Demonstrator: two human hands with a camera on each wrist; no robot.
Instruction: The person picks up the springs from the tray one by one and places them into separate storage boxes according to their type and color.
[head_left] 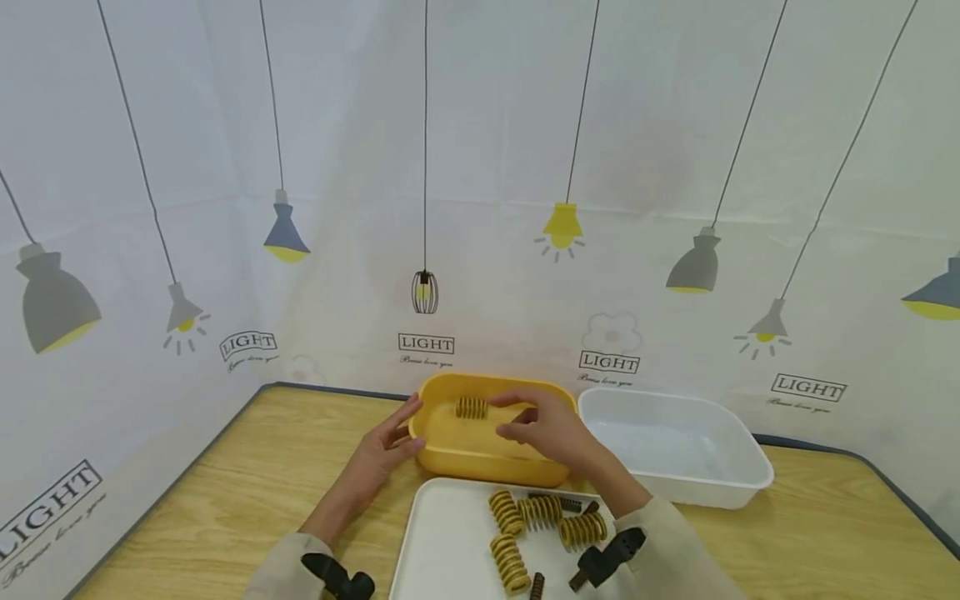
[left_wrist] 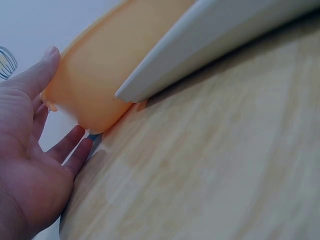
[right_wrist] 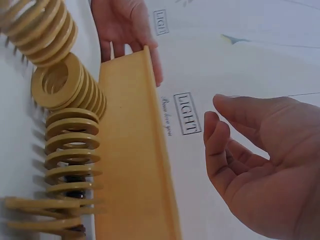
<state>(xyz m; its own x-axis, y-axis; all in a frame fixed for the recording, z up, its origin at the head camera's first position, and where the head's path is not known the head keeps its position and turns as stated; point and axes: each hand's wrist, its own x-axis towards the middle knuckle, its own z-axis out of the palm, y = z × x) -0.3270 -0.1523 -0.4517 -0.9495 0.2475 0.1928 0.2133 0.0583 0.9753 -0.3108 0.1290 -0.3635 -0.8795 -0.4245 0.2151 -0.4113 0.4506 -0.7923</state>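
Note:
A yellow coil spring [head_left: 472,407] lies on its side in the yellow bin [head_left: 487,468]. Just right of this spring, my right hand [head_left: 547,425] hovers over the bin, thumb and fingers apart and loosely bent around nothing. My left hand [head_left: 381,450] rests against the bin's left end, thumb near the rim and fingers extended along the wall. In front of the bin, a white tray [head_left: 442,542] bears several thick yellow springs [head_left: 510,563] and a few thin dark springs [head_left: 537,586]. My right forearm and its wrist camera hide part of the tray.
To the right of the yellow bin stands a white bin [head_left: 720,483], close beside it. A wood-grain table [head_left: 225,500] with a dark edge carries everything. Behind it hangs a pale curtain [head_left: 495,167] printed with lamps.

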